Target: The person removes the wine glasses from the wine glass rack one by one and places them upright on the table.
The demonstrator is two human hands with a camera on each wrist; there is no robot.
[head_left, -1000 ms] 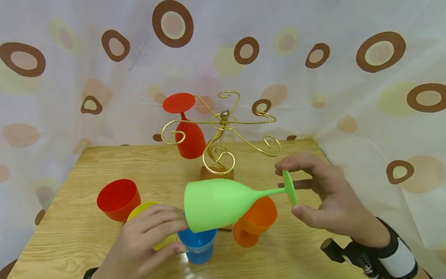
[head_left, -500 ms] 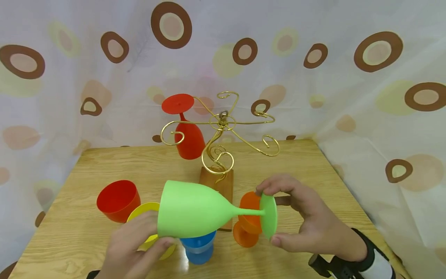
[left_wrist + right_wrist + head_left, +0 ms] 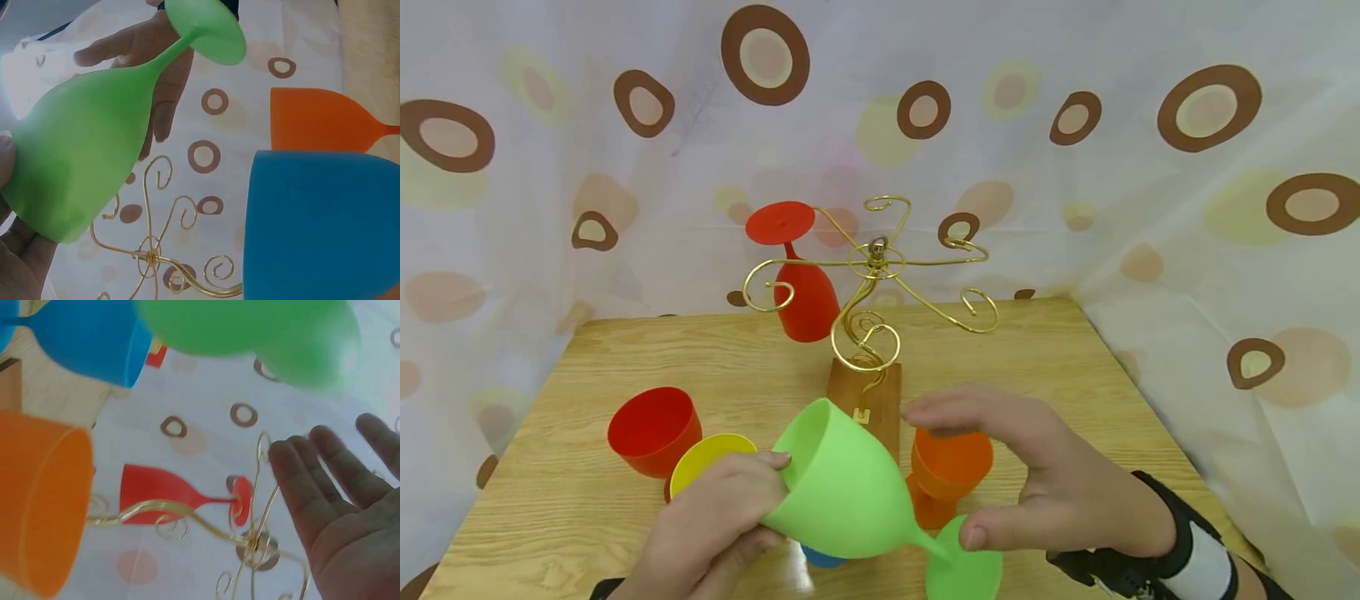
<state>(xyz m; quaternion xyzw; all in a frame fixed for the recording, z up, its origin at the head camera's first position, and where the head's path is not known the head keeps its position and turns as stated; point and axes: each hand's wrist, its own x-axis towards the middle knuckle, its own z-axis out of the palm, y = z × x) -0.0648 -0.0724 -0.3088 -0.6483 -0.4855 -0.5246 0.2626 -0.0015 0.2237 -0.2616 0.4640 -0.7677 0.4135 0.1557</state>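
A light green plastic goblet [image 3: 853, 492] is held tilted above the table, its bowl facing up and left and its foot low on the right. My left hand [image 3: 715, 517] grips it at the rim, fingers over the edge and thumb outside. Beside the stem and foot is my right hand [image 3: 1045, 483], fingers spread; the right wrist view shows its palm holding nothing. Behind them stands a gold wire goblet rack [image 3: 877, 258] with curled arms. One red goblet [image 3: 808, 302] hangs upside down from its back left arm.
Upright on the wooden table [image 3: 647, 354] are a red goblet [image 3: 658, 437] and a yellow goblet [image 3: 703, 458] at left, and an orange goblet [image 3: 951, 471] near my right hand. A blue goblet [image 3: 325, 225] is mostly hidden under the green one in the head view.
The green goblet has gone from lying sideways between both hands to tilting with its foot down. My right hand has let go of the foot and spread; my left hand keeps its grip.
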